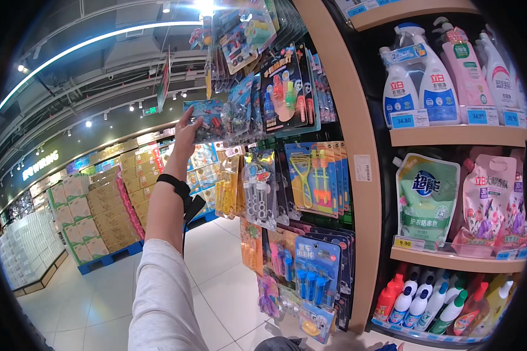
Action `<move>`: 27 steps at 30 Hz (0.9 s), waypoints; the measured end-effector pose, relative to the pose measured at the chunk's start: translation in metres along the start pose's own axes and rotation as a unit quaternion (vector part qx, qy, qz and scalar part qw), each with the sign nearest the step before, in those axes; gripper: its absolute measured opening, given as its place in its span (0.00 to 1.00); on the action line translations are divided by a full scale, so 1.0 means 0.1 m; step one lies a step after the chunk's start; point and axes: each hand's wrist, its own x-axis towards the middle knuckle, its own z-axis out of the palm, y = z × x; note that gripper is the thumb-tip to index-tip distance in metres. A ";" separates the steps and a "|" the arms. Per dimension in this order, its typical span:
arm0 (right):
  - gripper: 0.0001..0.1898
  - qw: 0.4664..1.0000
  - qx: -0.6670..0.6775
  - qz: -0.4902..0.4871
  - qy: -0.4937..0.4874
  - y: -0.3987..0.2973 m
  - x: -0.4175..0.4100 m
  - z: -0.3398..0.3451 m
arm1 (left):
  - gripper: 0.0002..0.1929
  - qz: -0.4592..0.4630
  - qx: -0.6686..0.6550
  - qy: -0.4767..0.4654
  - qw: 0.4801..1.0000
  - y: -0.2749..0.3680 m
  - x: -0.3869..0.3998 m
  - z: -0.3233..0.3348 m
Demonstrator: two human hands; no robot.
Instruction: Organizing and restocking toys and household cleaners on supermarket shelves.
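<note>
My left hand (187,131), at the end of a raised arm in a light sleeve with a black wrist strap, pinches the left edge of a clear toy pack (208,120) with a blue header card. Small dark and red pieces show through its plastic. Similar toy packs (239,116) hang right beside it, partly hidden behind one another. To their right is a black card with colored finger-shaped toys (283,92). Below hang bubble-wand packs (260,188) and a blue card with a yellow slingshot (312,180). My right hand is out of view.
A wooden shelf upright (362,219) separates the hanging toys from shelves of detergent bottles (439,83) and refill pouches (428,202). More bottles (417,302) stand low down. Stacked cartons (114,197) on blue pallets are across the tiled floor (221,285). A knee shows at the bottom.
</note>
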 end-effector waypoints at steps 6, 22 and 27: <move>0.30 0.999 0.004 -0.013 0.032 -0.14 -0.23 -0.02 | 0.29 -0.039 -0.108 -0.012 0.993 -0.12 0.10 0.16; 0.38 0.987 -0.138 -0.010 0.077 -0.25 -0.60 0.32 | 0.31 -0.035 -0.102 0.013 0.994 -0.37 0.46 0.16; 0.38 0.991 -0.130 -0.003 0.028 -0.22 -0.35 0.01 | 0.34 -0.066 -0.053 0.032 0.996 -0.38 0.42 0.37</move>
